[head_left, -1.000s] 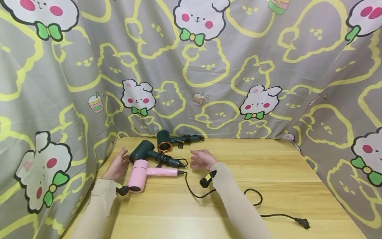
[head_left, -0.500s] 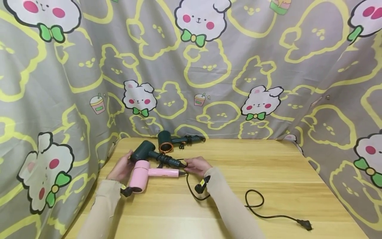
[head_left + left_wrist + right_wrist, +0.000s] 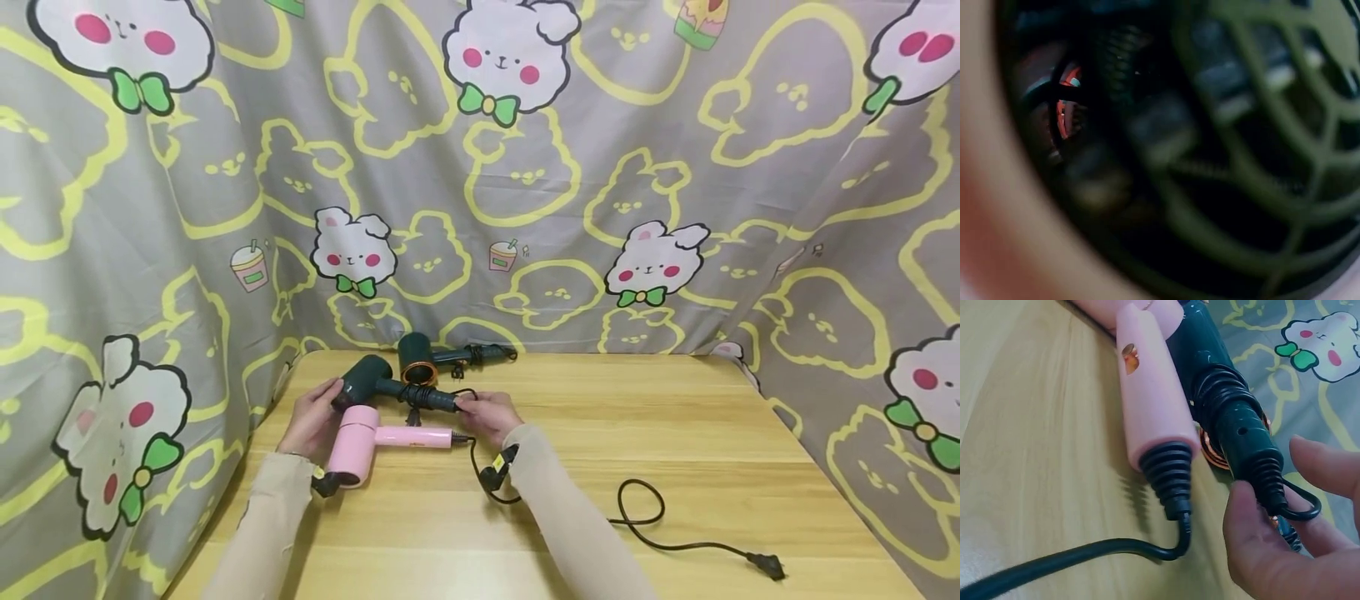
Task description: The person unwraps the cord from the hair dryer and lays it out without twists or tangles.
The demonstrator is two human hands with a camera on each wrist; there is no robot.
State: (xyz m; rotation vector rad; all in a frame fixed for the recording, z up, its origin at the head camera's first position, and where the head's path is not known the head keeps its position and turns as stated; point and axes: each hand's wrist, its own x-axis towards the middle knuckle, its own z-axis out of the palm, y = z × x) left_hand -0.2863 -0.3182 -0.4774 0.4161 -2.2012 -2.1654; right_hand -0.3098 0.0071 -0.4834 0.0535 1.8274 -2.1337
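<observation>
In the head view, a dark green hair dryer (image 3: 366, 380) with its cord wound round the handle is held at both ends. My left hand (image 3: 313, 417) grips the rear of its barrel. At the end of the handle, my right hand (image 3: 489, 417) pinches it; the right wrist view shows thumb and fingers (image 3: 1250, 531) about the dark handle (image 3: 1250, 440) by the cord sleeve. A pink hair dryer (image 3: 354, 446) lies just in front, its handle (image 3: 1155, 394) alongside. The left wrist view is filled by a blurred grille (image 3: 1297, 206) inside a pinkish rim.
Behind lies a second dark green hair dryer (image 3: 415, 354) with a copper-coloured ring, near the table's back edge. The pink dryer's black cord (image 3: 637, 525) runs right across the wooden table (image 3: 675, 417) to a plug (image 3: 767, 567). Patterned curtains (image 3: 525, 183) enclose the table.
Both hands have come inward onto the nearer dark green hair dryer, left at the barrel, right at the handle end. That dryer has shifted slightly and its handle lies more level.
</observation>
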